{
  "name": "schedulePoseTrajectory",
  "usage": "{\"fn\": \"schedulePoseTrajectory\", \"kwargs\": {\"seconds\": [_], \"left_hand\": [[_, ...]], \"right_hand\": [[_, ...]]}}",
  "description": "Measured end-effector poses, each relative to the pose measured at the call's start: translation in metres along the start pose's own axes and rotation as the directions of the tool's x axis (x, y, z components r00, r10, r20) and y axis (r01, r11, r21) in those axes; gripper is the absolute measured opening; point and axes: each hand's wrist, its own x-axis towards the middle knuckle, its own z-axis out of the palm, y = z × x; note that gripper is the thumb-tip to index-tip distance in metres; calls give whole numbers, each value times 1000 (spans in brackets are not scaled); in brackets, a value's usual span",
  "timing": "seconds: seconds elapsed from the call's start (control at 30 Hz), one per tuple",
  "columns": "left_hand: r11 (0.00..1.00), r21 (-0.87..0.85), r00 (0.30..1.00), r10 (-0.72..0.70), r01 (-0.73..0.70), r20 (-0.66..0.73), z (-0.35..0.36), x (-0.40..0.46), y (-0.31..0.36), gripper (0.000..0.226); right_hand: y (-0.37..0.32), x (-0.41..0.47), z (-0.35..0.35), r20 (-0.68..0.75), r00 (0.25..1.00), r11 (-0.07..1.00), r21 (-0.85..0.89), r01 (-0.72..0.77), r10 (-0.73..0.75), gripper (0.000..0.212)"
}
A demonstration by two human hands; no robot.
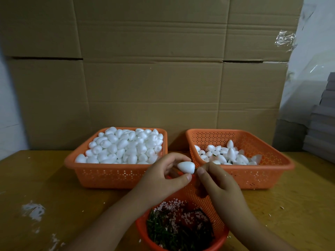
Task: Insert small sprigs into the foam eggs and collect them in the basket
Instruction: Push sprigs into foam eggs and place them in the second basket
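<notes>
- Left hand (pixel 164 175) holds foam egg (pixel 186 167) in curled fingers.
- Right hand (pixel 216 180) pinches at egg's blunt end; sprig barely visible.
- Both above sprig basket (pixel 215 217).

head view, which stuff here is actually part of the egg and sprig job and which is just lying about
Part of the job:
- foam egg held in the left hand
- right hand pinching at the egg's blunt end
- full basket of plain eggs
- collecting basket
- sprig basket

Just lying about:
- cardboard sheets
- grey stack
- white crumbs on the table
</notes>
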Motion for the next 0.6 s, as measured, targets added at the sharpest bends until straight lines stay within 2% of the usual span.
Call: {"fn": "schedulePoseTrajectory", "kwargs": {"seconds": [0.37, 0.6], "left_hand": [[1000, 14, 1000, -13, 13, 6, 0, 1, -3, 28], [1000, 23, 1000, 21, -21, -9, 1, 2, -3, 20]], "right_hand": [[-2, 0, -2, 13, 999, 999, 4, -40, 40, 35], [-2, -1, -1, 21, 999, 991, 126, -51, 49, 11]]}}
